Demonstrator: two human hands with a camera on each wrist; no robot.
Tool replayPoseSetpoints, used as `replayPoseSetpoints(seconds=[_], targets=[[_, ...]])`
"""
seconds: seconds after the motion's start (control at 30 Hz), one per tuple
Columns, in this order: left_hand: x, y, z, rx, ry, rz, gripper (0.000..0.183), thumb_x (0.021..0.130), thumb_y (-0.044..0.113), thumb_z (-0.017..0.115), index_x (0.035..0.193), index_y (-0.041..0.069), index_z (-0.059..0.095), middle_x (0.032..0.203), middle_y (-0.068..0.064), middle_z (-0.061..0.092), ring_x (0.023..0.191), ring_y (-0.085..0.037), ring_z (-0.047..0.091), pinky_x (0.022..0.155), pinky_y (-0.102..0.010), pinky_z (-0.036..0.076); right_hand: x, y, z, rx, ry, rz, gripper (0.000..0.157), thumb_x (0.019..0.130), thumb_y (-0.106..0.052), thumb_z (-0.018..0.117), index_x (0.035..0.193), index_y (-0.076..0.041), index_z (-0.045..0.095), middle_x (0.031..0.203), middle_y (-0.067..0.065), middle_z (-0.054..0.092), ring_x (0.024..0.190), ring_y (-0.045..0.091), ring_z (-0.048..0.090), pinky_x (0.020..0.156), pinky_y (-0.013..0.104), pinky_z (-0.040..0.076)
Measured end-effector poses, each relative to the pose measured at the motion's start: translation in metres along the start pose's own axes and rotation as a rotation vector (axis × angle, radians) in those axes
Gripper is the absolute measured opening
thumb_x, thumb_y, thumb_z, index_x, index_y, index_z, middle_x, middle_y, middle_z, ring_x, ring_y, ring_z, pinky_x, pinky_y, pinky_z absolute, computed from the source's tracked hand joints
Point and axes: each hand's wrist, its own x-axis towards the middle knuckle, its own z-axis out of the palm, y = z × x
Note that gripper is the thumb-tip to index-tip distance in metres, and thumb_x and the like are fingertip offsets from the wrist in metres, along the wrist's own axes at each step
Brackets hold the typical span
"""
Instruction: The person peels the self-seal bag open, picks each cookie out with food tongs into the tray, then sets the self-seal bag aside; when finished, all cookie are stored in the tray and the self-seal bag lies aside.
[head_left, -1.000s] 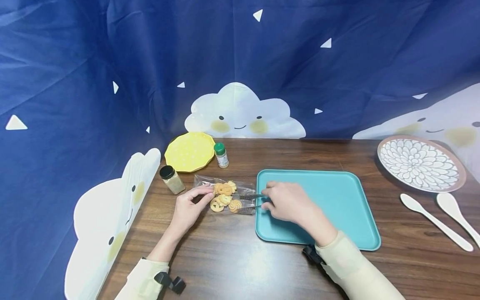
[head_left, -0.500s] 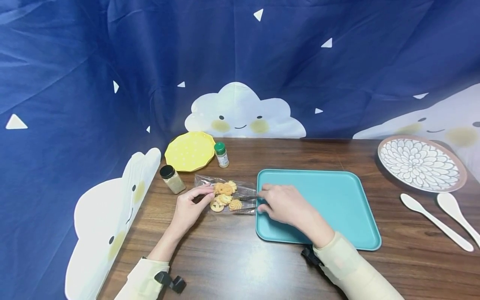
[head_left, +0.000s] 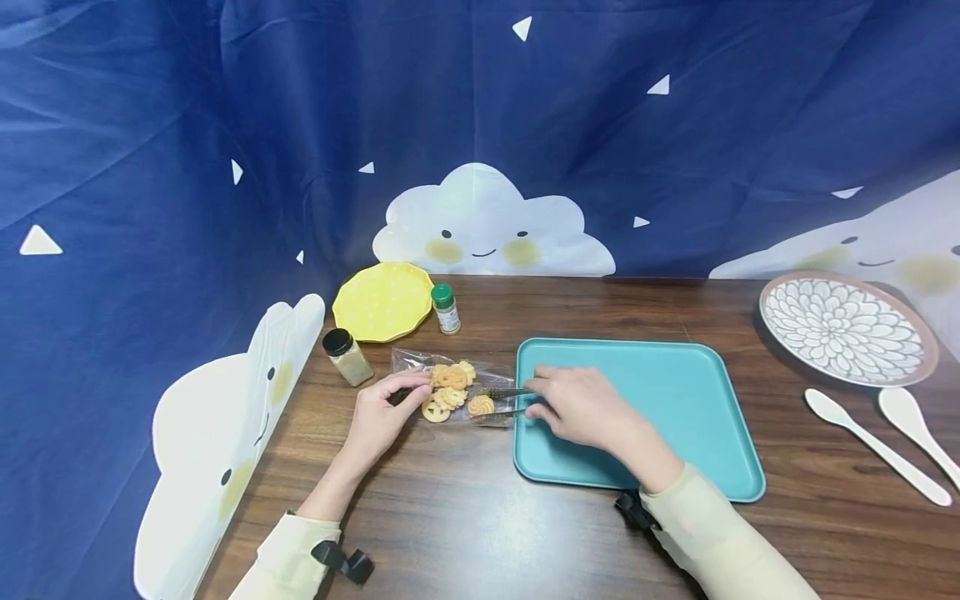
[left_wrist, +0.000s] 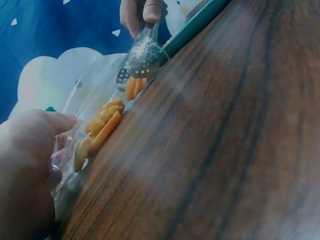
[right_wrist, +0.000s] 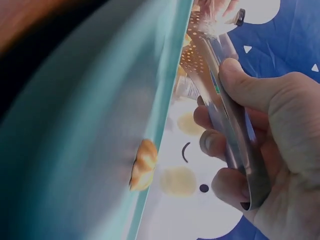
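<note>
Metal tongs (right_wrist: 232, 120) with perforated heads are held in my right hand (head_left: 577, 407) above the left part of the teal tray (head_left: 637, 492). Their heads reach over the clear plastic bag (head_left: 408, 359) and stand around a swirl cookie (head_left: 481, 406) at its right part. Several other cookies (head_left: 450, 377) lie together in the bag, left of the tongs. My left hand (head_left: 382, 417) pinches the bag beside them, thumb and fingers on the plastic (left_wrist: 65, 155). A single cookie (right_wrist: 144, 166) lies on the tray in the right wrist view; my right hand hides it in the head view.
Behind the bag stand a black-lidded jar (head_left: 348, 360), a green-lidded shaker (head_left: 446, 310) and a yellow plate (head_left: 382, 302). At the right are a flower-patterned plate (head_left: 843, 329) and two white spoons (head_left: 873, 450) (head_left: 918, 429). A blue curtain (head_left: 600, 108) closes off the back.
The swirl cookie has shifted slightly right, apart from the other cookies, with the tong heads now around it. My right hand has moved a little; my left hand stays at the bag.
</note>
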Motion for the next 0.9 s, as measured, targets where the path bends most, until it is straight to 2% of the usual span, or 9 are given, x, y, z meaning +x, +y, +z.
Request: replayPoseSetpoints(seconds=[0.17, 0.27, 0.4, 0.5, 0.6, 0.73, 0.9], targets=[[0.0, -0.002, 0.001, 0.003, -0.002, 0.002, 0.017, 0.09, 0.026, 0.079, 0.104, 0.018, 0.08, 0.114, 0.002, 0.078, 0.124, -0.022, 0.068, 0.107, -0.012, 0.049, -0.013, 0.016, -0.004, -0.014, 0.054, -0.028, 0.033, 0.093, -0.041, 0.072, 0.113, -0.015, 0.074, 0.09, -0.007, 0.063, 0.067, 0.004, 0.053, 0.059, 0.029, 0.052], [0.0, -0.003, 0.001, 0.004, -0.006, -0.004, 0.018, 0.09, 0.027, 0.079, 0.105, 0.019, 0.08, 0.113, 0.003, 0.079, 0.124, -0.021, 0.068, 0.107, -0.013, 0.049, -0.026, 0.03, -0.014, -0.013, 0.065, -0.005, 0.034, 0.093, -0.041, 0.072, 0.116, -0.016, 0.074, 0.092, -0.007, 0.065, 0.065, 0.002, 0.051, 0.057, 0.027, 0.049], [0.001, -0.004, 0.0, -0.006, 0.0, -0.009, 0.017, 0.089, 0.026, 0.079, 0.105, 0.019, 0.08, 0.113, 0.002, 0.079, 0.124, -0.021, 0.069, 0.106, -0.012, 0.049, -0.045, 0.046, -0.034, 0.012, 0.066, 0.048, 0.035, 0.092, -0.039, 0.073, 0.119, -0.015, 0.074, 0.1, -0.004, 0.07, 0.069, 0.004, 0.06, 0.059, 0.03, 0.054], [0.001, -0.005, 0.0, -0.013, 0.011, -0.011, 0.016, 0.088, 0.022, 0.08, 0.104, 0.017, 0.08, 0.112, 0.0, 0.079, 0.123, -0.023, 0.069, 0.106, -0.011, 0.048, -0.058, 0.056, -0.048, 0.033, 0.057, 0.089, 0.032, 0.091, -0.036, 0.075, 0.116, -0.015, 0.076, 0.099, -0.006, 0.071, 0.065, 0.002, 0.058, 0.059, 0.028, 0.052], [0.001, -0.002, 0.001, -0.011, 0.018, -0.012, 0.016, 0.088, 0.018, 0.08, 0.103, 0.013, 0.079, 0.112, -0.005, 0.079, 0.123, -0.026, 0.069, 0.106, -0.009, 0.048, -0.066, 0.062, -0.057, 0.051, 0.033, 0.12, 0.028, 0.088, -0.033, 0.078, 0.112, -0.018, 0.077, 0.096, -0.009, 0.069, 0.059, -0.004, 0.047, 0.057, 0.022, 0.046], [0.0, 0.007, 0.002, -0.002, 0.027, -0.01, 0.016, 0.088, 0.01, 0.079, 0.104, 0.007, 0.078, 0.111, -0.01, 0.079, 0.122, -0.032, 0.069, 0.105, -0.007, 0.046, -0.07, 0.065, -0.058, 0.059, -0.008, 0.13, 0.026, 0.086, -0.034, 0.08, 0.108, -0.021, 0.078, 0.093, -0.011, 0.07, 0.059, -0.005, 0.041, 0.057, 0.022, 0.043], [-0.001, 0.022, 0.001, 0.007, 0.021, -0.007, 0.016, 0.089, 0.01, 0.078, 0.104, 0.005, 0.078, 0.112, -0.012, 0.078, 0.121, -0.034, 0.069, 0.105, -0.007, 0.046, -0.071, 0.066, -0.055, 0.065, -0.055, 0.149, 0.026, 0.084, -0.034, 0.082, 0.106, -0.022, 0.079, 0.09, -0.012, 0.069, 0.059, -0.002, 0.04, 0.054, 0.021, 0.038]])
